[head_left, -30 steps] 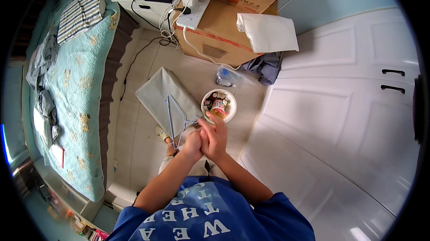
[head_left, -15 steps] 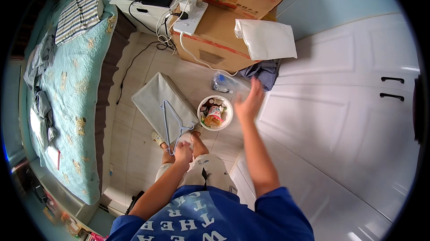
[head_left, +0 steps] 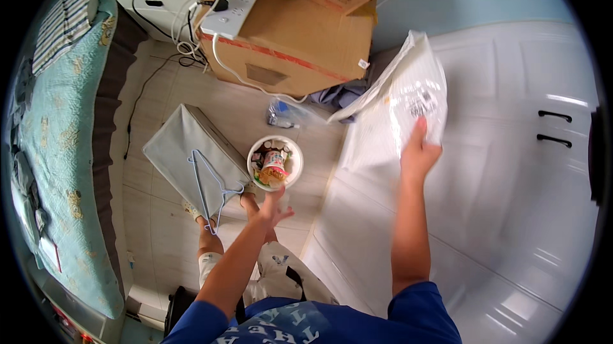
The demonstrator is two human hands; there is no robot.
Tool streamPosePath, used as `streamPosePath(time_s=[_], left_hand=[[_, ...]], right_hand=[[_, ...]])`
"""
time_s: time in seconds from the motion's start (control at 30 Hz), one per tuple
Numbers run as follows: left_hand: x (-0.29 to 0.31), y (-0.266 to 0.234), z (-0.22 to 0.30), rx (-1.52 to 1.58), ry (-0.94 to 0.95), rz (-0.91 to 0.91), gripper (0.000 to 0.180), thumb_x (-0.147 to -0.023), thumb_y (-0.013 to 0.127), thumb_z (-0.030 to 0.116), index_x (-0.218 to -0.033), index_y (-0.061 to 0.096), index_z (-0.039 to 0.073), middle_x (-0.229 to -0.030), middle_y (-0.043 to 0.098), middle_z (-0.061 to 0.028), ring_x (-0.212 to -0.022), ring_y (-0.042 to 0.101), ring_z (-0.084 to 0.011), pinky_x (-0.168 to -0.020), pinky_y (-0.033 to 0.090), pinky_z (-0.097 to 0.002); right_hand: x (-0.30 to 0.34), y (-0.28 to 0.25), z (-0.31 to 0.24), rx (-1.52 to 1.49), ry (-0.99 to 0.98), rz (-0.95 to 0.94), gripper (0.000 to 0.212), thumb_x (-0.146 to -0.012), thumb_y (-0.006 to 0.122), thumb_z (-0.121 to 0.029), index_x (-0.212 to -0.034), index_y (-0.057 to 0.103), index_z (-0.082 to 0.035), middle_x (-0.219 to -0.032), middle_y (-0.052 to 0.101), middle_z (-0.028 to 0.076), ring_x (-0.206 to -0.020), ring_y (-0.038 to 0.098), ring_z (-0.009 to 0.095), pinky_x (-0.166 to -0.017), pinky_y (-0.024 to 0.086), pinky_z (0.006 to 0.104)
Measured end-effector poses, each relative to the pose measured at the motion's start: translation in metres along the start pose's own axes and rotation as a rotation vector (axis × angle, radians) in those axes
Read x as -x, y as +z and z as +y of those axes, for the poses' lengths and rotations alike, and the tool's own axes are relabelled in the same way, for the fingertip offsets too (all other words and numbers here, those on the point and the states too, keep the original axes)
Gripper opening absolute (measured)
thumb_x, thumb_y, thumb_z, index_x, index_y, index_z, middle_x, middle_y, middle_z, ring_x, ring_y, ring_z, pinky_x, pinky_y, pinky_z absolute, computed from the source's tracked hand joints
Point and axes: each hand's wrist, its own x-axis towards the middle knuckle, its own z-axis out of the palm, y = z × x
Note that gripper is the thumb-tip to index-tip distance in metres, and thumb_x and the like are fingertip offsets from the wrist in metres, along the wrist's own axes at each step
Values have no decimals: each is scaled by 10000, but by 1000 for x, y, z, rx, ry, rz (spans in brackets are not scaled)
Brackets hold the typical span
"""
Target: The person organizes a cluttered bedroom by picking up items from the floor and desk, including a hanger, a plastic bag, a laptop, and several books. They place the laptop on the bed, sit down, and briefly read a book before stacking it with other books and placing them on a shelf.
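Note:
A white padded mailing bag [head_left: 383,107], creased and shiny where a clear label pouch sits on it, hangs in the air before the white cabinet doors. My right hand [head_left: 418,155] grips its lower edge, thumb on top. My left hand [head_left: 273,208] is empty, its fingers apart, just on the near side of a round white waste bin [head_left: 298,166]. In the bin lie a red-and-white paper cup [head_left: 274,161] and food scraps. To the left of that hand, a light blue clothes hanger [head_left: 203,184] lies across the grey fabric storage box [head_left: 175,155].
Beyond the bin, a clear plastic bottle [head_left: 279,114] lies on the floor. A large cardboard box [head_left: 287,44] carries a white power strip [head_left: 233,15] with trailing cables. Dark cloth [head_left: 338,93] sits beside it. The bed [head_left: 70,152] lines the left; white cabinet doors [head_left: 498,171] the right.
My right hand has taken the mailing bag off the cardboard box and carried it right. My left hand has moved away from the hanger to beside the bin. The view has shifted right.

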Motion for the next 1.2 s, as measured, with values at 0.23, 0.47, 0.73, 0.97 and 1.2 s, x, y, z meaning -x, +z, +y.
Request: streamPosePath(time_s=[0.23, 0.47, 0.73, 0.97, 1.2], left_hand=[[-10, 27, 58, -415, 216, 194, 718, -917, 495, 541, -1418, 346, 50, -1442, 362, -132, -1281, 402, -296, -1020, 362, -435], [86, 58, 47, -754, 797, -344, 928, -814, 725, 438, -1448, 232, -26, -1447, 344, -191, -1331, 346, -300, -1102, 277, -374], [168, -15, 61, -220, 383, -189, 372, -932, 616, 283, -1140, 598, -24, -998, 654, -65, -891, 602, -143, -782, 476, -303], [305, -91, 29, -532, 486, 13, 612, -977, 410, 543, -1140, 589, -20, -1005, 630, -79, -887, 581, -153, -787, 486, -312], [401, -129, -30, -298, 788, -183, 485, -1010, 419, 429, -1094, 624, -3, -1026, 646, -65, -960, 588, -135, -825, 477, -282]], right_hand=[[90, -64, 28, -267, 646, -185, 277, -926, 627, -151, -1133, 607, 31, -1001, 636, 11, -771, 531, 37, -655, 406, 194], [151, -48, 13, -285, 714, -390, 263, -889, 678, -165, -1070, 633, 20, -936, 661, 30, -756, 571, 79, -658, 457, 241], [165, -91, 0, -449, 558, -652, 417, -783, 774, -151, -1112, 593, 31, -1024, 670, 76, -849, 633, 128, -723, 514, 288], [250, -42, -70, 263, 46, -527, 495, -781, 770, -175, -1196, 552, -15, -1092, 624, 92, -941, 606, 178, -818, 481, 311], [400, -39, -213, -408, -93, -897, 485, -826, 718, -318, -1148, 574, 14, -953, 653, 172, -824, 633, 265, -783, 492, 346]])
